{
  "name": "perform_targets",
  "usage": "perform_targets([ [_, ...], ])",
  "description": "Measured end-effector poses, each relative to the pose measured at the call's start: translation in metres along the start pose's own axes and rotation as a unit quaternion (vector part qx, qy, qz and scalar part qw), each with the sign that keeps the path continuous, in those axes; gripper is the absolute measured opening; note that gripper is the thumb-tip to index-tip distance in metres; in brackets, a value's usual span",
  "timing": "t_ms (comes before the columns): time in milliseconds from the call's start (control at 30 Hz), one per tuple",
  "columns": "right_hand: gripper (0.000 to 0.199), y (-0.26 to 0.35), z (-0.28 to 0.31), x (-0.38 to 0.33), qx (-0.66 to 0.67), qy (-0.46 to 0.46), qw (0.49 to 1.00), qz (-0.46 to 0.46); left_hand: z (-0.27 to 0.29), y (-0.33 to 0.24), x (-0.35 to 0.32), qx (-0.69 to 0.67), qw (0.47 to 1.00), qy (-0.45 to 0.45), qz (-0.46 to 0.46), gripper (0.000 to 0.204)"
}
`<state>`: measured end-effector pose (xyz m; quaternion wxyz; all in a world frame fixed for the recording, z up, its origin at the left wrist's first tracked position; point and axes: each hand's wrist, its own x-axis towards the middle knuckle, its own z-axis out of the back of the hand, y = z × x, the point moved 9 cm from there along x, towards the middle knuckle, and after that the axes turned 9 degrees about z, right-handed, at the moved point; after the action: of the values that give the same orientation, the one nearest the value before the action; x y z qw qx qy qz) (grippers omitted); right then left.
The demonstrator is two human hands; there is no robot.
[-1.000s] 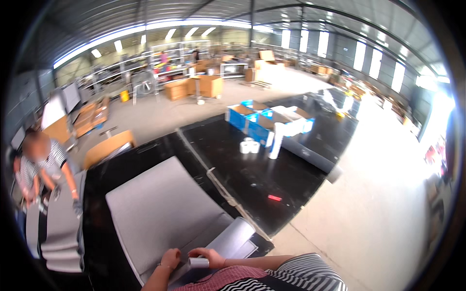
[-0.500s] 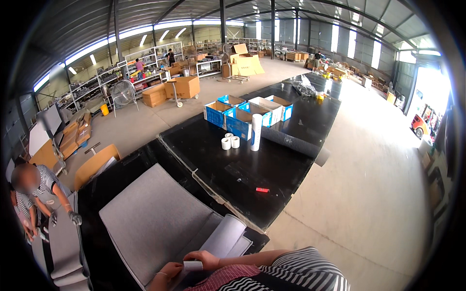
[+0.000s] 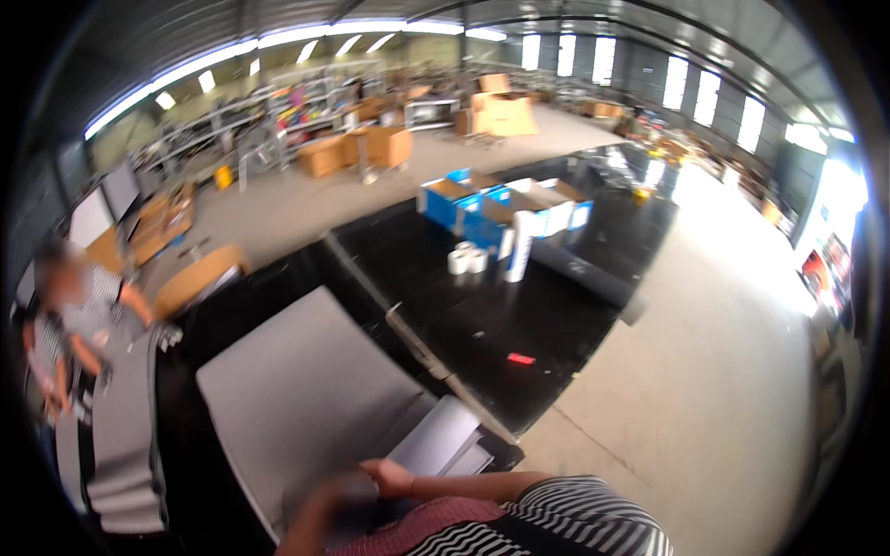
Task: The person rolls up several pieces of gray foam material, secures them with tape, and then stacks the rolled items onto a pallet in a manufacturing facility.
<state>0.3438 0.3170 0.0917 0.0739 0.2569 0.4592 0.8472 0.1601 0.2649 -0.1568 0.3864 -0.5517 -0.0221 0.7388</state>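
Note:
A broad sheet of grey felt-like material [image 3: 306, 371] lies on the black table in front of me. At its right edge, near the table's corner, the material is folded over into a lighter grey roll [image 3: 436, 440]. My right hand [image 3: 389, 477] is closed, fingers curled inward, just at the near end of this roll; what it grips is hidden. Close beside it my left hand [image 3: 320, 510] is smeared, with a dark blurred patch over it, and its fingers cannot be made out.
Blue and white open boxes [image 3: 482, 218], small white rolls [image 3: 466, 259], a tall white roll [image 3: 519, 248] and a red item [image 3: 521, 359] stand or lie on the farther black table [image 3: 445, 324]. At left, two co-workers handle grey sheets [image 3: 125, 435]. A dark roll [image 3: 584, 275] overhangs the right edge.
The view has shifted, so the scene sits farther right. My left hand has come up against the right; the small pale piece seen between my hands earlier is hidden now.

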Motion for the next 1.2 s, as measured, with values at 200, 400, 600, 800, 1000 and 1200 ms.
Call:
perform_targets([
  [200,0.036,-0.042,0.026,0.040,-0.023,-0.035,0.999,-0.025,0.028,-0.129,-0.175,0.081,0.945,-0.296,-0.110,0.043],
  [400,0.033,-0.051,0.008,0.087,0.033,-0.031,0.998,-0.043,-0.011,-0.151,-0.269,0.260,0.832,-0.480,-0.098,0.090],
  [600,0.049,0.008,0.026,0.065,0.102,-0.052,0.992,0.048,0.066,-0.140,-0.224,0.123,0.926,-0.346,-0.086,0.108],
  [800,0.042,-0.062,-0.006,0.076,0.079,-0.035,0.996,0.035,0.122,-0.106,-0.163,0.120,0.901,-0.390,-0.150,0.100],
  [1000,0.028,-0.087,0.001,0.169,0.021,-0.022,0.999,-0.012,0.094,-0.133,-0.223,0.193,0.825,-0.525,-0.086,0.103],
  [1200,0.041,-0.037,0.009,0.172,0.032,-0.017,0.996,0.083,0.152,-0.116,-0.185,0.137,0.874,-0.461,-0.060,0.094],
])
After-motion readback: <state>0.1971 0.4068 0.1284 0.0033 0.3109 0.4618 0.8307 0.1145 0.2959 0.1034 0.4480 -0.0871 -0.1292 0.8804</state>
